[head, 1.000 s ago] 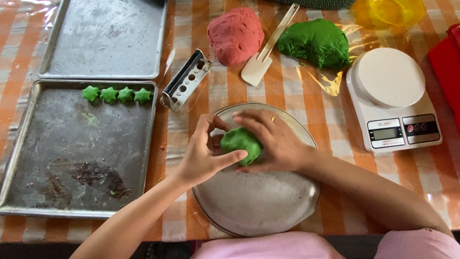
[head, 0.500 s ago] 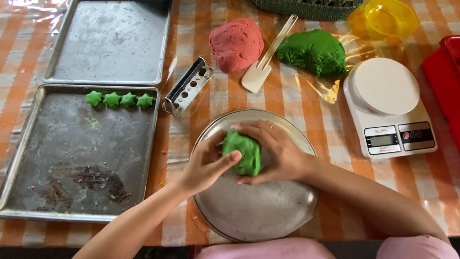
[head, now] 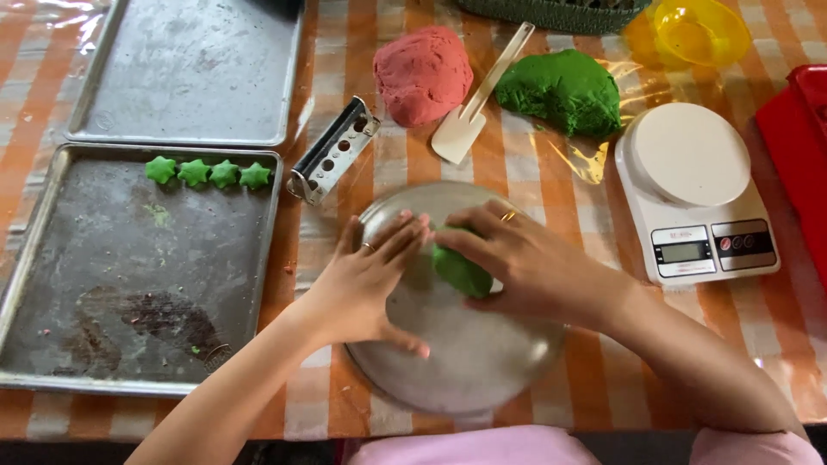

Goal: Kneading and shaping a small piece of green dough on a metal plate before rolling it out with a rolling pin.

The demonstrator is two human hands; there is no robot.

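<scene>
A small lump of green dough (head: 461, 271) lies on a round metal plate (head: 465, 370) at the table's front. My right hand (head: 525, 258) covers the lump from the right, fingers curved over it. Beside it, my left hand (head: 366, 280) rests flat on the plate's left part, fingertips touching the dough. Both hands wear a ring.
A dark baking tray (head: 129, 344) at the left carries several green star shapes (head: 208, 173). Behind it lies a second tray (head: 185, 73). Beyond the plate are a metal press (head: 333, 150), red dough (head: 424, 73), a white spatula (head: 474, 108), a big green dough (head: 560, 90), a white scale (head: 693, 185) and a yellow bowl (head: 693, 30).
The hands held the green lump above the plate a second ago. They have lowered it onto the plate, the left hand flattening beside it and the right hand pressing over it.
</scene>
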